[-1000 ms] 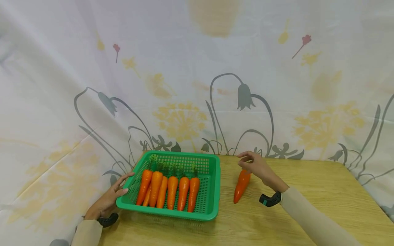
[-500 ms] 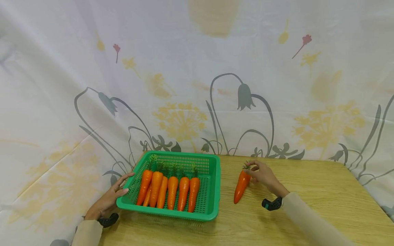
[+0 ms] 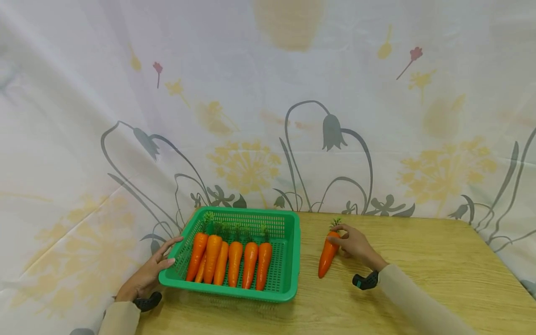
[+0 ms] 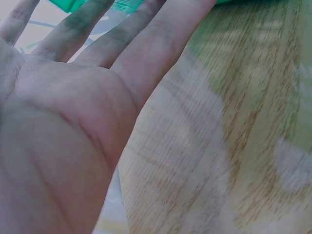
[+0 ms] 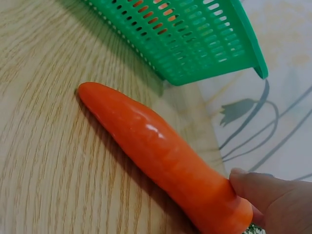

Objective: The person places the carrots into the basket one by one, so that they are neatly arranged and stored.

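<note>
On the table's right half lies a single orange carrot point(image 3: 328, 258) with a green leafy top, tip toward the near side. My right hand point(image 3: 357, 245) grips it near its leafy end; in the right wrist view the thumb point(image 5: 258, 190) presses the thick end of the carrot point(image 5: 156, 146), and the other fingers are mostly hidden. A green plastic basket point(image 3: 228, 291) stands to the left, with several carrots point(image 3: 235, 264) side by side in it. With fingers extended, my left hand point(image 3: 147, 273) touches the basket's left rim; its palm point(image 4: 68, 107) shows in the left wrist view.
The wooden table point(image 3: 435, 270) extends to the right and in front of the basket. Behind it and on the left hangs a pale floral cloth point(image 3: 259, 93). Within the basket, the carrots lie toward the left, with bare mesh at its right side.
My right hand has come down from above the lone carrot's leafy top onto its thick end and taken hold of it. The left hand and basket have stayed in place.
</note>
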Available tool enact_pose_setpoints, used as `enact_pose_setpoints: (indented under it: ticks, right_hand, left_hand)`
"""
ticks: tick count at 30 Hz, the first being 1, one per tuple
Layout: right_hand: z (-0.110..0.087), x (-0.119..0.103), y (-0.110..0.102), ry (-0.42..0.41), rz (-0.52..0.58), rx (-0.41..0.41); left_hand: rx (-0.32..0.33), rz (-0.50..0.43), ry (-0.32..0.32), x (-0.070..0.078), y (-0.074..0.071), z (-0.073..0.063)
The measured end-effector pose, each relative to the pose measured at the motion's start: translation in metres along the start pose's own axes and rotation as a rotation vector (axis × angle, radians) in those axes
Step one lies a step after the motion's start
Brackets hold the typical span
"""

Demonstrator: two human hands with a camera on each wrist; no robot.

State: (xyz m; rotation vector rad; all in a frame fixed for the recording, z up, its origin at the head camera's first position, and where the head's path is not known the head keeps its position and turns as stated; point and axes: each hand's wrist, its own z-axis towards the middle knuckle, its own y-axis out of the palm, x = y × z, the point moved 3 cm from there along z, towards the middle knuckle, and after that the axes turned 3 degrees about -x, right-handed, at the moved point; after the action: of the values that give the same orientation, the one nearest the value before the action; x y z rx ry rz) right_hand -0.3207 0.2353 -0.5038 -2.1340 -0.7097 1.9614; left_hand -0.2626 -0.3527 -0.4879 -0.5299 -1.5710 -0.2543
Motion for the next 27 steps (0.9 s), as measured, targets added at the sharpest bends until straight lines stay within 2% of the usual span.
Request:
enact_pose_setpoints:
  ticks: [9,17,23,27]
  right_hand:
    - [-0.0002,-0.0019,0.0026,0.013,-0.094,0.024]
    - [-0.0019,-0.0062,0.0032,0.031,0.023,0.015]
    - [-0.004,-0.0061,0.0022,0.025,0.07,0.014]
    - [-0.0053,-0.0073,0.0014,0.012,0.095,0.018]
  left_hand:
    - [0.018,0.012,0.004,-0.0006,-0.0015,0.0027]
    - [0.025,0.022,0.003,-0.0017,-0.0019,0.0027]
    - [0.027,0.056,0.004,-0.0031,-0.0033,0.0018]
    - [0.023,0.048,0.007,-0.004,-0.0037,0.001]
